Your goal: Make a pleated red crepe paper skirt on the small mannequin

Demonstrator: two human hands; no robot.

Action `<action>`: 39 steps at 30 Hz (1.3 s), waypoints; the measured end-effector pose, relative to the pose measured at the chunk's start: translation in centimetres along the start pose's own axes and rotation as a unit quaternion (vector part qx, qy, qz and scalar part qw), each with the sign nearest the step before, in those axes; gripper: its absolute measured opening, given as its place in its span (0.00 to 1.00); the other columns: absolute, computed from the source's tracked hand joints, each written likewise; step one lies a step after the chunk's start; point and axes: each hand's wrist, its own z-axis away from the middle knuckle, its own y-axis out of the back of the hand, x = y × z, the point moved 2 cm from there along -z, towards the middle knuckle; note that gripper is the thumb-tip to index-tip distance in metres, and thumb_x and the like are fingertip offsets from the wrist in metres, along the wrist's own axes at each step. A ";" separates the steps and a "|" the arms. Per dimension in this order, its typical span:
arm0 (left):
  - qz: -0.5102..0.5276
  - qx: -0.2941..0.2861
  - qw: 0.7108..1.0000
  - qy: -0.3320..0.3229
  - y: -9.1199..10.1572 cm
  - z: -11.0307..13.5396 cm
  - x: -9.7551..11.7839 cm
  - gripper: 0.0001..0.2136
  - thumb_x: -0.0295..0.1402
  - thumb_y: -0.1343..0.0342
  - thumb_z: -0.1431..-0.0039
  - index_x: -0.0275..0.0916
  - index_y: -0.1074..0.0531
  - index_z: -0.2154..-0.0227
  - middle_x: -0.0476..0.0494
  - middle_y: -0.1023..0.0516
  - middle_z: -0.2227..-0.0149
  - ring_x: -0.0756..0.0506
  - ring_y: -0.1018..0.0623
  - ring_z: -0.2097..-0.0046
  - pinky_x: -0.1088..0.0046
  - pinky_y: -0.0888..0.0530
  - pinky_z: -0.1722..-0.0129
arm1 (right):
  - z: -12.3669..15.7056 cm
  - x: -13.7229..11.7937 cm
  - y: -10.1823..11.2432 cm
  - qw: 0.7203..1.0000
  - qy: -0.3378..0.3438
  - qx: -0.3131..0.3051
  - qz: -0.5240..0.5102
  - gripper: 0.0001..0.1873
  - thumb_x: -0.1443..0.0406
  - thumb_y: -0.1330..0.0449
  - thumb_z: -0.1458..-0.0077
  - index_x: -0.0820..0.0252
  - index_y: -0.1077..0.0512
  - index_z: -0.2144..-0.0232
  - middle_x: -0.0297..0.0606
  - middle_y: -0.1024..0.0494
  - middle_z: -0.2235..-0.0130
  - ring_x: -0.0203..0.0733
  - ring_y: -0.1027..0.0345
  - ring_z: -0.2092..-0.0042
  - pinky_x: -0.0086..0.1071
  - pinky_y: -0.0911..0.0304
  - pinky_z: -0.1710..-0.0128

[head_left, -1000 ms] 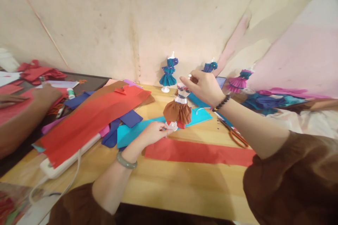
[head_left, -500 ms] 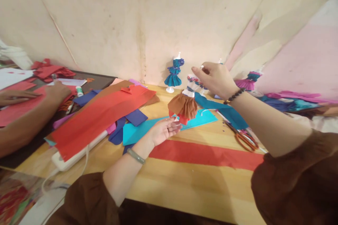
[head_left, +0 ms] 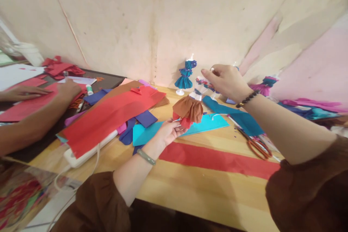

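A small dress form (head_left: 199, 94) hangs upright above the table, dressed in a gathered brown skirt (head_left: 188, 108) over a red crepe-paper layer. My right hand (head_left: 225, 81) pinches the white knob at its top. Below, my left hand (head_left: 172, 130) has its thumb and fingers closed at the hem of the red layer; its fingertips are partly hidden. Under it lie a turquoise folded sheet (head_left: 145, 134) and a long red strip (head_left: 217, 159) on the wooden tabletop.
Orange-handled scissors (head_left: 258, 148) lie at right by a teal strip (head_left: 244, 119). Another dress form (head_left: 185, 76) in teal stands by the wall. Red sheets (head_left: 111, 116) lie across a white power strip (head_left: 87, 152). At far left, a co-worker's hands (head_left: 67, 90) rest on red paper.
My left hand has gone from open beneath the skirt to closed at its red hem. My right hand still holds the top. The whole view has shifted slightly.
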 end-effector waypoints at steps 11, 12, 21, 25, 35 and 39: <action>-0.004 -0.003 1.000 -0.001 -0.1 0.5 1.0 0.07 0.17 0.47 0.44 0.33 0.28 0.70 0.39 0.19 0.71 0.43 0.18 0.67 0.51 0.26 0.48 | -0.1 2.3 0.0 0.999 -0.043 0.007 0.011 0.22 0.54 0.47 0.40 0.53 0.44 0.83 0.34 0.36 0.82 0.41 0.39 0.74 0.35 0.50 0.73; -0.005 -0.003 1.000 -0.002 -0.1 0.5 1.1 0.07 0.17 0.47 0.44 0.33 0.28 0.70 0.38 0.19 0.72 0.43 0.18 0.67 0.50 0.27 0.48 | 0.0 2.6 0.0 0.999 -0.043 0.008 0.014 0.22 0.54 0.47 0.40 0.53 0.44 0.83 0.34 0.37 0.82 0.41 0.39 0.74 0.34 0.50 0.73; -0.040 -0.012 0.999 0.017 -0.3 0.7 1.6 0.08 0.17 0.49 0.42 0.33 0.28 0.72 0.38 0.18 0.70 0.42 0.18 0.65 0.47 0.29 0.45 | 0.4 3.5 0.1 0.998 -0.047 -0.006 0.029 0.22 0.53 0.49 0.39 0.54 0.39 0.82 0.37 0.30 0.80 0.43 0.35 0.73 0.35 0.48 0.72; -0.054 0.006 0.999 0.002 0.3 0.3 1.9 0.07 0.17 0.46 0.44 0.32 0.27 0.70 0.39 0.18 0.69 0.43 0.18 0.64 0.52 0.27 0.46 | 0.5 3.3 0.2 0.996 -0.060 -0.010 0.060 0.23 0.53 0.49 0.39 0.54 0.40 0.83 0.38 0.30 0.80 0.44 0.34 0.73 0.35 0.48 0.72; -0.049 0.011 0.999 0.021 0.8 -0.1 2.1 0.07 0.17 0.45 0.44 0.32 0.27 0.72 0.38 0.19 0.71 0.45 0.19 0.68 0.64 0.25 0.57 | 0.1 2.6 0.0 0.994 -0.031 -0.031 0.101 0.21 0.53 0.49 0.38 0.54 0.37 0.81 0.43 0.23 0.73 0.47 0.30 0.68 0.35 0.47 0.72; -0.035 -0.004 0.999 0.026 0.5 0.2 2.3 0.07 0.17 0.46 0.45 0.32 0.26 0.71 0.37 0.20 0.71 0.44 0.19 0.67 0.63 0.25 0.56 | -0.1 2.3 -0.1 0.993 -0.012 -0.029 0.111 0.21 0.52 0.49 0.39 0.54 0.37 0.81 0.44 0.23 0.74 0.47 0.30 0.69 0.35 0.47 0.72</action>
